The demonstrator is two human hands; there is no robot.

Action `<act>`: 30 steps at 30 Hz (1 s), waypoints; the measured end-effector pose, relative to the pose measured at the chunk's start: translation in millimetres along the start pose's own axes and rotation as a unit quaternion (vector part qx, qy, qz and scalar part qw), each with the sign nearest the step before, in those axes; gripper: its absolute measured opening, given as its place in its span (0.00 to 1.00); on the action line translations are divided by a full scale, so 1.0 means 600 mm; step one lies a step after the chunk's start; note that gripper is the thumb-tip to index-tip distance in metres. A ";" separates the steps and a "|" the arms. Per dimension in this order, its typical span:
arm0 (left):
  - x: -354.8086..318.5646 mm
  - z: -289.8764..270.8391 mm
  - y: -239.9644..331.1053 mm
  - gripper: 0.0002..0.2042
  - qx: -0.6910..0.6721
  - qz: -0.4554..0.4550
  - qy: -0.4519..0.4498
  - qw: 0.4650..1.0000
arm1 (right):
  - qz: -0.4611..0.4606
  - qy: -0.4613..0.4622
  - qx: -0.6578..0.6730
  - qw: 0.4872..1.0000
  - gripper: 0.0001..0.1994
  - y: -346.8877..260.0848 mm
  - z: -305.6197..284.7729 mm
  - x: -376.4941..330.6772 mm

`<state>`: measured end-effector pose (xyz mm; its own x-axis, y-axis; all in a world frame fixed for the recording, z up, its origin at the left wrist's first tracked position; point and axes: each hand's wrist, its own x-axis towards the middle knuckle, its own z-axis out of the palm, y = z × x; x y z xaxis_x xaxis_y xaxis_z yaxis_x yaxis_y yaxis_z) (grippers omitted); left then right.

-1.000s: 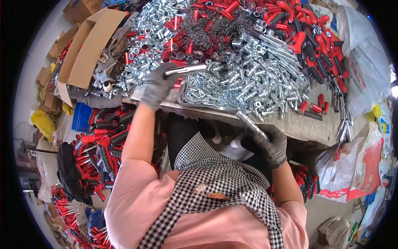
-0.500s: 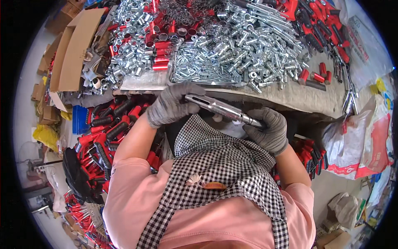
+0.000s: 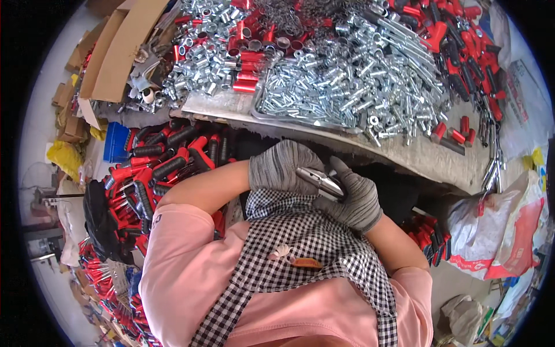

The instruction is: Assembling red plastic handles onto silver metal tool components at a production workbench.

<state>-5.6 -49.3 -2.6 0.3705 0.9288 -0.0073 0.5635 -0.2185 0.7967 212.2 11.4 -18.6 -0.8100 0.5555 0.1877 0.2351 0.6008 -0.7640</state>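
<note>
Your left hand, in a grey knit glove, is drawn in close to your chest, just under the edge of the workbench. The forearm comes in bare from the pink sleeve, elbow out to your left, wrist bent so the back of the glove faces up. Its fingers curl down around one end of a shiny metal part, so it is closed on that piece.

Your right hand, gloved the same way, sits just beside the left and a little lower, touching it. The forearm rises from the lower right, and the fingers point up and inward, wrapped over the other end of the metal part, with one finger stretched toward the bench edge. Both hands grip the same piece, which lies tilted between them, above the checked apron and below the bench.

On the bench, well apart from your hands, lies a heap of silver metal fittings with red sleeves among them. Red-and-black handles are piled beside your left arm.
</note>
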 end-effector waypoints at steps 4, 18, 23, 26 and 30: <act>-0.005 -0.009 -0.004 0.15 -0.032 -0.066 -0.033 0.997 | 0.020 -0.047 -0.036 0.998 0.24 0.012 0.007 0.014; 0.072 -0.162 -0.154 0.21 0.374 -0.184 0.079 0.906 | 0.044 0.015 0.001 0.999 0.19 0.032 -0.017 0.012; 0.044 -0.156 -0.162 0.16 0.340 -0.085 0.267 0.898 | 0.055 0.025 -0.054 0.997 0.21 0.026 -0.020 0.013; 0.025 -0.136 -0.124 0.08 0.257 -0.034 0.389 0.884 | 0.033 0.037 -0.106 0.993 0.21 0.032 -0.014 0.015; -0.007 -0.070 -0.019 0.04 -0.017 0.001 0.310 0.951 | -0.002 0.056 -0.039 0.998 0.21 0.042 -0.009 0.013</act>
<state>-44.4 -38.1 13.6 -0.1401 0.9288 0.3430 0.5354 -0.2203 0.8153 214.7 34.0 -33.3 -0.7467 0.6110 0.2629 0.2753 0.6437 -0.7141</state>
